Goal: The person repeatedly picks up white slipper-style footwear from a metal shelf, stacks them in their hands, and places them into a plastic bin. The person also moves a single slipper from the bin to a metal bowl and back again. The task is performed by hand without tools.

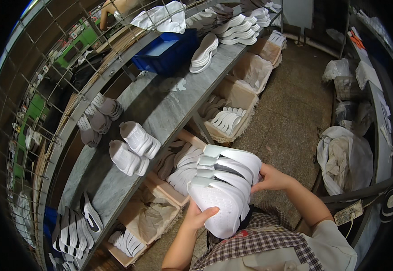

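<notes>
One long grey bench [174, 101] takes up most of the room from where I'm standing. Below it I count six pale crates [254, 103], some lined with cloth or plastic, and at least three have soles in them. One white sack [361, 156] slumps across the floor on the other side. The person wears one checked apron [259, 246], and just in front of it is one thick stack of white shoe soles [226, 189]; I make out at least four layers, though the overlap hides the exact count. One blue tub [176, 58] sits on the bench, with one tall pile of soles [204, 52] beside it. Nearer, there are two white bunches [136, 137] and two grey bunches [88, 128].

Smallest are the two hands, with the stack held up between them, beside the bench. The left hand [201, 217] clasps its near left side, thumb pressed flat on the nearest sole, fingers out of sight behind. The right hand [272, 177] squeezes the far right edge, so the layers are pinched together from both sides.
</notes>
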Motion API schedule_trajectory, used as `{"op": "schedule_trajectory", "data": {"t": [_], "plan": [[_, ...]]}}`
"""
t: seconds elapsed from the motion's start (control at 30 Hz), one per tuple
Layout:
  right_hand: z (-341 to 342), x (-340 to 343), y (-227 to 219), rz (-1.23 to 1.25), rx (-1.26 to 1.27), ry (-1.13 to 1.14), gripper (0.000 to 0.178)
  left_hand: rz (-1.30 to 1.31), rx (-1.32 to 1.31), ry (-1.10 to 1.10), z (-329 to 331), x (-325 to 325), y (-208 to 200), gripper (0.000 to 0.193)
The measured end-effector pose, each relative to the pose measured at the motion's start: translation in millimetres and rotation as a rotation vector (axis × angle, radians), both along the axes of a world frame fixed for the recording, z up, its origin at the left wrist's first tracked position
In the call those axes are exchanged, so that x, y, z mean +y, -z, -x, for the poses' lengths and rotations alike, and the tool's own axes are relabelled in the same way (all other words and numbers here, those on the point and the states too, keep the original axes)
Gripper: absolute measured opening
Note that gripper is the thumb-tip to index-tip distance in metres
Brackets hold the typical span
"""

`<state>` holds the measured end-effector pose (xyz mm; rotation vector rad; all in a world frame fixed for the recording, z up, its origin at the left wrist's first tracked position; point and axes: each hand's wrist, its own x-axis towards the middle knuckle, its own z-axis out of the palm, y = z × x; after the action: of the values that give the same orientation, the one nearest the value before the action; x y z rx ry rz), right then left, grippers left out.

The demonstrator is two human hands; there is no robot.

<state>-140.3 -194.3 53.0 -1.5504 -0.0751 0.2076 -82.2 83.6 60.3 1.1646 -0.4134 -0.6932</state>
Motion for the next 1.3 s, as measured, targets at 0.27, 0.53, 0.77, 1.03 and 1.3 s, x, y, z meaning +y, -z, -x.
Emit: {"op": "schedule_trajectory", "data": {"t": [0.27,0.53,0.77,1.03,1.3], "plan": [[-8,7,1,-0.076,-0.047,-0.107,0.083,-0.037,-0.08,-0.057,13,12,-9,0.075],[-8,9,-7,-0.093,-0.021,-0.119,0.085,-0.006,-0.107,-0.098,20,8,-20,0.074],[-19,12,-18,-0.19,-0.107,0.021,0.093,0.047,0.087,-0.194,15,-11,-60,0.073],[-32,10,-26,-0.229,-0.171,0.125,0.083,0.091,0.225,-0.208,5,-24,-91,0.067],[-33,10,-31,-0.296,-0.126,0.16,0.081,0.158,0.287,-0.198,2,-24,-98,0.064]]}}
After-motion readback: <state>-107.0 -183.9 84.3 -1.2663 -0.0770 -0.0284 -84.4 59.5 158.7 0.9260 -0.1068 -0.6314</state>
